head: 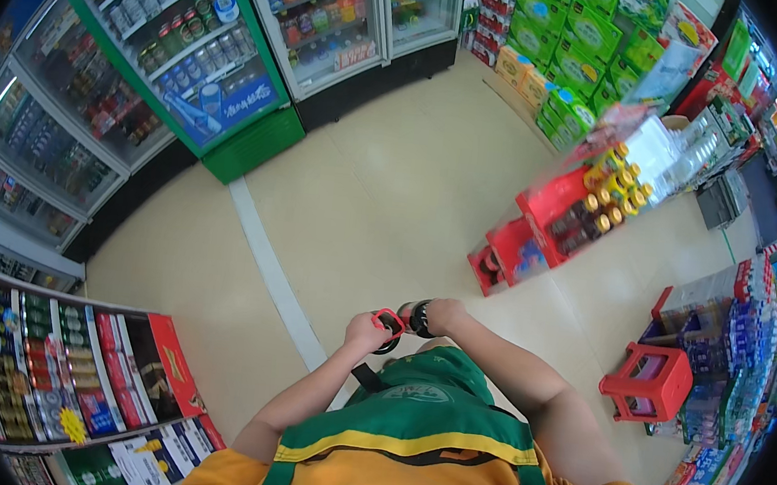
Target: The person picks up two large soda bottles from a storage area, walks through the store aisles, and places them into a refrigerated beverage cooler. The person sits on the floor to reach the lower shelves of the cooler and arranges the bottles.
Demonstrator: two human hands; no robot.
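Note:
My left hand (367, 333) is closed around a dark object with a red rim (389, 324), perhaps a bottle or can in wrapping. My right hand (446, 317) grips a dark cylindrical container (418, 317), which looks like a bottle or can. The two held things are side by side in front of my green apron (416, 392) with its yellow trim. Their lower parts are hidden, and I cannot tell exactly what they are.
Glass-door drink coolers (240, 109) line the far left. A red display stand (538, 215) bears bottles with yellow caps ahead to the right. A red plastic stool (648, 383) stands at the right beside stacked goods. A shelf of cans (54, 364) is at the lower left; green cartons (583, 40) are stacked behind.

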